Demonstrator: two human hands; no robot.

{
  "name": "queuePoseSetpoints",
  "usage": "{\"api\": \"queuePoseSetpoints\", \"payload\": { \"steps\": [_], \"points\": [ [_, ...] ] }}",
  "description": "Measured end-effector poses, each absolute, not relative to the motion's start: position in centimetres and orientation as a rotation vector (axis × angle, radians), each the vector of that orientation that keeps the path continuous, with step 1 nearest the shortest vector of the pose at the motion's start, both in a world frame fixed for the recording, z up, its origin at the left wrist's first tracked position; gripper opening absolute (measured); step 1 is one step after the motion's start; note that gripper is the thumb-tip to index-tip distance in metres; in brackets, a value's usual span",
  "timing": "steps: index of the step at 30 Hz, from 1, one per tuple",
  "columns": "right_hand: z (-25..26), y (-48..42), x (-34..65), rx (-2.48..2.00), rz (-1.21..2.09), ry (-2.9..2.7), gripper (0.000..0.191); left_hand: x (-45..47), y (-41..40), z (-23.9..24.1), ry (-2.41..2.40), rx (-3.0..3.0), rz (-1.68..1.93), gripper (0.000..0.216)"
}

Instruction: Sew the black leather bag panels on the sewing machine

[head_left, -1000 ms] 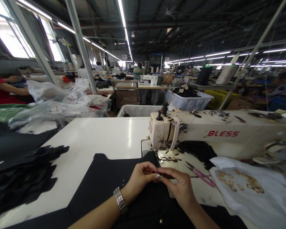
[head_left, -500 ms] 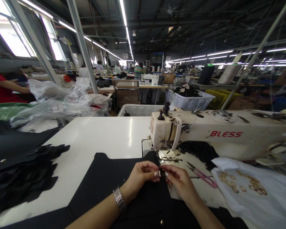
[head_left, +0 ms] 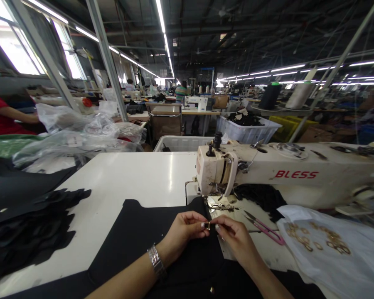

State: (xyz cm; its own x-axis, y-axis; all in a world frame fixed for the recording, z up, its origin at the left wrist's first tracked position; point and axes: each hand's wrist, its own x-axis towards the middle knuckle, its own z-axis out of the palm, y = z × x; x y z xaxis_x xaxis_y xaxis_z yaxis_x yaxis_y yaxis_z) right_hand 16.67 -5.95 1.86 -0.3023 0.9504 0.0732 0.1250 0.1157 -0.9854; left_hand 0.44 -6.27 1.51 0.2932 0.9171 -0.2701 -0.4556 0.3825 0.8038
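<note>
Over the black fabric panel (head_left: 149,232), both my hands are closed in a pinch with their fingertips nearly meeting. Between them shows a small gold metal ring (head_left: 209,225), its exact shape hard to make out. My left hand (head_left: 187,227), with a silver watch on the wrist, grips it by thumb and forefinger. A short black strip (head_left: 212,225) appears to pass through the ring, and my right hand (head_left: 233,234) pinches its other side. The panel lies flat on the white table, its upper right corner reaching the presser foot of the sewing machine (head_left: 215,170).
Pink-handled scissors (head_left: 268,231) lie right of my right hand. Beyond them, several gold rings rest on a white plastic bag (head_left: 355,253). Stacked black pieces (head_left: 34,232) cover the table's left side. A person in a red sleeve (head_left: 12,114) is at the far left.
My fingertips have drawn slightly apart, and the gold ring has turned so that it looks narrower, with the black strip showing beside it. The panel has stayed in place.
</note>
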Motion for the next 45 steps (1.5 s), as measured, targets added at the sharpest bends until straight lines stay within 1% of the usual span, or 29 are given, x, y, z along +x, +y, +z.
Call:
{"api": "queuePoseSetpoints", "payload": {
  "steps": [4, 7, 13, 21, 27, 32, 36, 43, 45],
  "points": [
    [1.51, -6.0, 16.27, -1.111, 1.463, -1.447, 0.024, 0.8, -6.4, 1.41, 0.839, 0.727, 1.06, 0.024],
    [1.38, -5.99, 16.08, -1.129, 1.504, -1.388, 0.029, 1.02, -6.62, 1.5, 0.846, 0.764, 1.049, 0.024],
    [1.64, -6.08, 16.05, -1.074, 1.566, -1.384, 0.029, 0.91, -6.87, 1.77, 0.823, 0.771, 1.02, 0.024],
    [1.69, -6.43, 16.12, -1.02, 1.582, -1.389, 0.026, 0.91, -6.52, 1.59, 0.802, 0.774, 1.042, 0.021],
    [1.9, -6.34, 16.06, -1.011, 1.6, -1.373, 0.024, 0.87, -6.44, 1.79, 0.736, 0.678, 0.994, 0.025],
    [1.21, -6.38, 16.2, -1.002, 1.569, -1.419, 0.023, 0.88, -6.51, 1.73, 0.756, 0.734, 0.948, 0.027],
    [1.05, -6.37, 16.27, -1.042, 1.533, -1.438, 0.024, 0.81, -6.54, 1.72, 0.775, 0.802, 0.95, 0.026],
    [1.71, -6.48, 16.01, -1.022, 1.591, -1.351, 0.026, 0.97, -6.47, 2.26, 0.914, 0.896, 1.01, 0.024],
    [1.61, -6.51, 15.9, -1.037, 1.591, -1.318, 0.03, 1.05, -6.53, 2.17, 0.957, 0.92, 1.034, 0.024]
  ]
}}
